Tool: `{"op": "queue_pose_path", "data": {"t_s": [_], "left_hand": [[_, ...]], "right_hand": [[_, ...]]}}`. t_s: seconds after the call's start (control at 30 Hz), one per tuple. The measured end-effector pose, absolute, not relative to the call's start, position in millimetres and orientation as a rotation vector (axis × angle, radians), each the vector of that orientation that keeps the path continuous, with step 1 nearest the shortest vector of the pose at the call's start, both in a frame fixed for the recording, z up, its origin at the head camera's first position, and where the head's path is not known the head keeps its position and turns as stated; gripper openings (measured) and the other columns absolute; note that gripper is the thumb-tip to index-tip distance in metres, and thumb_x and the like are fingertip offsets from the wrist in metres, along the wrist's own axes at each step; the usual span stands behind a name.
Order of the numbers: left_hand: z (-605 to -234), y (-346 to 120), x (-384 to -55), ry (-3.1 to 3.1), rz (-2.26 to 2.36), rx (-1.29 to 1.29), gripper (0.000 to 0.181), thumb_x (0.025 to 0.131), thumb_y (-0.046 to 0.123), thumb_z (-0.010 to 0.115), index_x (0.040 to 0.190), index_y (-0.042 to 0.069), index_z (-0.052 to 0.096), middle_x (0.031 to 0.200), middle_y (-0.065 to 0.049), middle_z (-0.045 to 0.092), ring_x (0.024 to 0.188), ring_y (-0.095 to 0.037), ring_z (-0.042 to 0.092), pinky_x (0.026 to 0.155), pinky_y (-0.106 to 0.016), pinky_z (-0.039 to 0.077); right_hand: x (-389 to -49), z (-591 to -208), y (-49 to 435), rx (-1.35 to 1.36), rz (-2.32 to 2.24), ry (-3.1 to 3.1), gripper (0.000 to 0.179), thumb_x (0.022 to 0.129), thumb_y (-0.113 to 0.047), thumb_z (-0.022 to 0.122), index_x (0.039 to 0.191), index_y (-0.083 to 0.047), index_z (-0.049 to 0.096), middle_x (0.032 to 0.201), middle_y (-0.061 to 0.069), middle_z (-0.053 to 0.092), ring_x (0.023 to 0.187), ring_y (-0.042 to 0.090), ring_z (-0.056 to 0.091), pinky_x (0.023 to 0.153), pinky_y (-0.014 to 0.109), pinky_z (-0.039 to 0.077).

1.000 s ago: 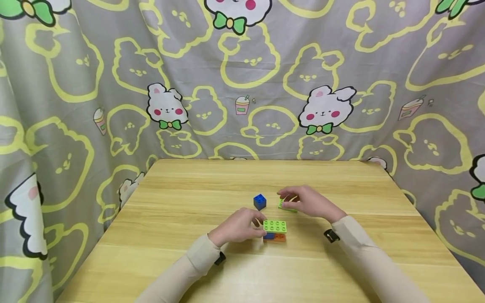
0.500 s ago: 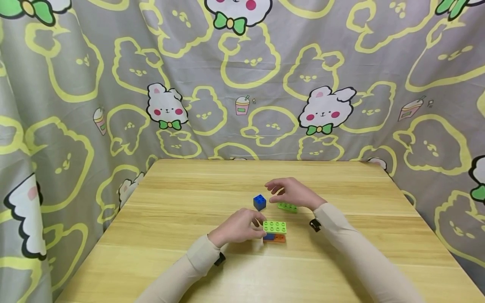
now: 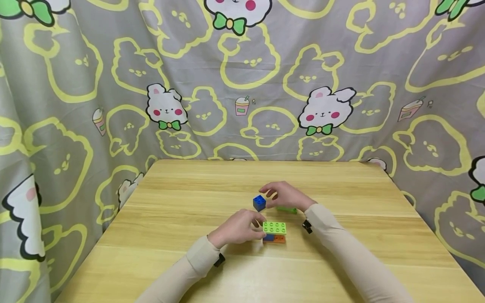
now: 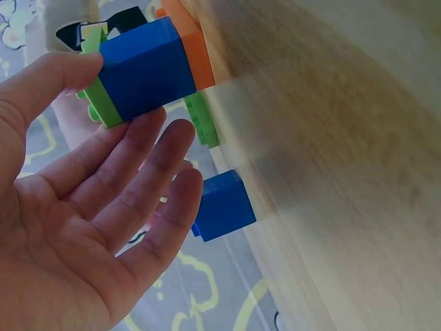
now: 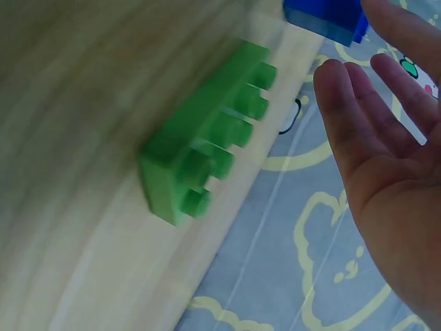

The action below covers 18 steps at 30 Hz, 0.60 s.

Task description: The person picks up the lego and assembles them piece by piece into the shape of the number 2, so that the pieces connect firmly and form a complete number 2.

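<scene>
My left hand [image 3: 236, 227] pinches the left end of a small stack of toy building bricks between thumb and fingers. The stack has a lime green studded plate [image 3: 274, 227] on top, a blue brick [image 4: 148, 69] under its left part and an orange plate [image 3: 280, 239] at the bottom. Just right of a separate blue brick [image 3: 259, 203], my right hand [image 3: 289, 196] has its fingers spread and slightly bent, holding nothing. Beneath that hand lies a loose green plate [image 5: 200, 141], studs up, partly hidden in the head view.
The bricks are on a wooden table [image 3: 170, 189]. A grey curtain [image 3: 212, 54] with yellow bear outlines hangs behind it and along both sides. Dark wrist cameras [image 3: 307, 226] sit below the cuffs.
My right hand has moved left from over the loose green plate to beside the separate blue brick. The left hand stays at the stack, which has not visibly moved.
</scene>
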<state>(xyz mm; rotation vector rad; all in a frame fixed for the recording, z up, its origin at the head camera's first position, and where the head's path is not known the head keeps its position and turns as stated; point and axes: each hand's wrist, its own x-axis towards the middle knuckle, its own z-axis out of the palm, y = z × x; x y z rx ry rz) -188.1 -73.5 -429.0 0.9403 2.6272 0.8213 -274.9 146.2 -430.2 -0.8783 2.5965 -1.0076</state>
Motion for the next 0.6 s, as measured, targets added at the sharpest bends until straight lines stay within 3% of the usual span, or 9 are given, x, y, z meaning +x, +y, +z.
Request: {"op": "queue_pose_path", "data": {"t_s": [0.33, 0.6], "left_hand": [[-430, -73, -189, 2.627, 0.82, 0.958, 0.034, 0.091, 0.03, 0.078, 0.119, 0.011, 0.074, 0.113, 0.003, 0.075, 0.094, -0.006, 0.068, 0.082, -0.024, 0.054], [-432, -74, -189, 2.628, 0.818, 0.957, 0.034, 0.091, 0.029, 0.078, 0.119, 0.011, 0.074, 0.114, 0.003, 0.075, 0.094, -0.006, 0.068, 0.082, -0.024, 0.054]], "right_hand": [[-276, -441, 144, -0.848, -0.964, 2.607, 0.043, 0.091, -0.012, 0.078, 0.132, -0.01, 0.066, 0.127, 0.007, 0.069, 0.11, 0.026, 0.068, 0.09, 0.039, 0.059], [-277, -448, 142, -0.88, -1.001, 2.609, 0.029, 0.093, -0.016, 0.077, 0.12, -0.011, 0.067, 0.117, 0.005, 0.072, 0.107, 0.024, 0.07, 0.09, 0.04, 0.058]]}}
